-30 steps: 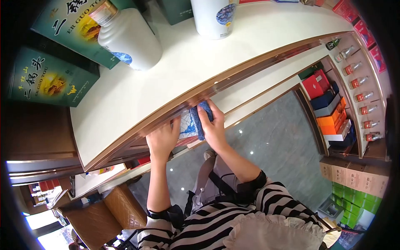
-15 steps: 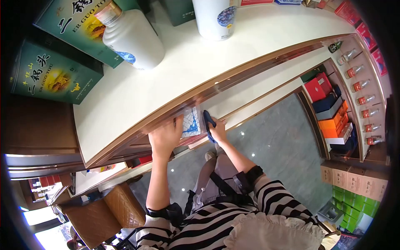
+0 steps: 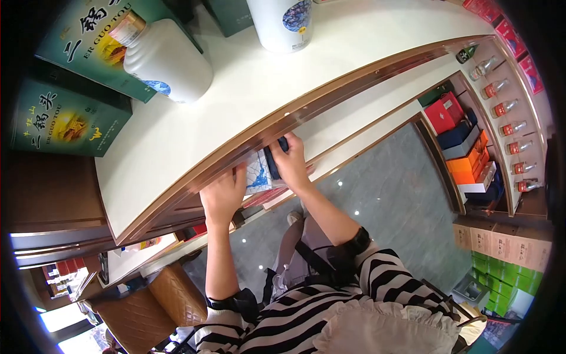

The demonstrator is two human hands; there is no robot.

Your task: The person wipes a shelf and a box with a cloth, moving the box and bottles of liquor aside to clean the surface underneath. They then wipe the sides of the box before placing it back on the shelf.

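A white box with a blue pattern (image 3: 257, 172) sits at the lower shelf, just under the wooden edge of the white upper shelf (image 3: 247, 106). My left hand (image 3: 222, 194) is at its left side, the fingers partly hidden beneath the edge, so its grip cannot be made out. On the box's right side my right hand (image 3: 290, 162) is closed on a dark blue cloth (image 3: 273, 164), which lies against the box.
White bottles (image 3: 171, 62) (image 3: 282, 23) and green boxes (image 3: 71, 118) stand on the upper shelf. To the right, a cabinet holds small bottles (image 3: 504, 108) and an orange box (image 3: 470, 162). A brown chair (image 3: 177, 292) is at lower left.
My right hand has moved up and left with the blue cloth, closer against the patterned box. The view has shifted slightly, and my left hand appears a little further left.
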